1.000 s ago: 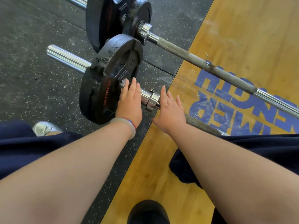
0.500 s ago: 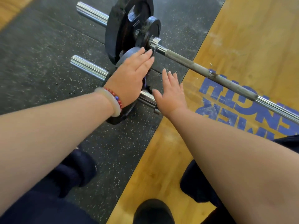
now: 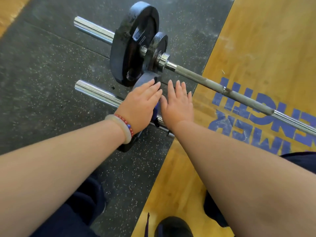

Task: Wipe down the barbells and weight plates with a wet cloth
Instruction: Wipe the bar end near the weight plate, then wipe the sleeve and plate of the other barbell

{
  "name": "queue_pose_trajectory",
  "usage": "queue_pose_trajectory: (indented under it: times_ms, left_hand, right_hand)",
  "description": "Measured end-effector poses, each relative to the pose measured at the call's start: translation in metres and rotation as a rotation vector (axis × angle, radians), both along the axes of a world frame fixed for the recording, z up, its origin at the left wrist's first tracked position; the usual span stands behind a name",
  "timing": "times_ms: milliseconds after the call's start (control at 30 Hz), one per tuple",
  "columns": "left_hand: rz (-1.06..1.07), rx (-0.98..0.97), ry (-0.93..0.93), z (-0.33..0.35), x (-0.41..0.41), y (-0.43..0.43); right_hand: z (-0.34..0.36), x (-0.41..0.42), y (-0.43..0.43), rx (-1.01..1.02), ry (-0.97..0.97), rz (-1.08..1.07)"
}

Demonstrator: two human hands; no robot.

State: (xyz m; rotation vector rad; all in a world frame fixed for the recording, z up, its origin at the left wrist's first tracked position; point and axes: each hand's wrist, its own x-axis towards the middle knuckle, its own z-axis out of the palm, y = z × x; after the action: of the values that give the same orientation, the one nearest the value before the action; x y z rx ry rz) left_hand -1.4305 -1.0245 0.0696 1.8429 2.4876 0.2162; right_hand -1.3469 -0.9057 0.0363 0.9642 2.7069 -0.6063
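Note:
Two barbells lie side by side across the rubber mat and the wooden platform. The far barbell (image 3: 222, 88) carries a big black plate (image 3: 130, 48) and a small plate (image 3: 159, 45). On the near barbell (image 3: 95, 93), my left hand (image 3: 140, 106) lies flat with straight fingers over its black plate (image 3: 145, 79), which it mostly hides. My right hand (image 3: 177, 103) is right beside it, fingers straight, over the sleeve on the plate's inner side. A sliver of blue (image 3: 156, 108) shows between the hands; what it is cannot be made out.
The black speckled rubber mat (image 3: 51, 74) fills the left. A wooden platform (image 3: 256, 40) with blue lettering (image 3: 256, 117) lies to the right. My dark shoe (image 3: 172, 226) and dark trouser legs are at the bottom.
My left hand has slid from the plate's hub up across its face. My right hand has left the collar and moved in beside the left. The view has risen.

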Motion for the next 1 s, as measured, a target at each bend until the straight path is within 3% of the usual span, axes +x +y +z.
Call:
queue_pose_trajectory:
  times_ms: [233, 400, 700, 1000]
  left_hand:
    - [-0.218, -0.118, -0.036, 0.070, -0.027, 0.017]
    - [-0.194, -0.139, -0.010, 0.152, -0.060, 0.007]
    - [-0.083, -0.353, -0.021, 0.269, -0.118, -0.045]
    - [-0.191, -0.518, 0.035, 0.355, -0.161, -0.101]
  right_hand:
    - [0.082, -0.009, 0.010, 0.023, -0.108, -0.056]
    - [0.159, -0.024, 0.003, 0.017, -0.105, -0.068]
    - [0.277, -0.083, -0.057, -0.022, -0.099, -0.086]
    - [0.360, -0.095, -0.130, -0.005, -0.126, -0.270]
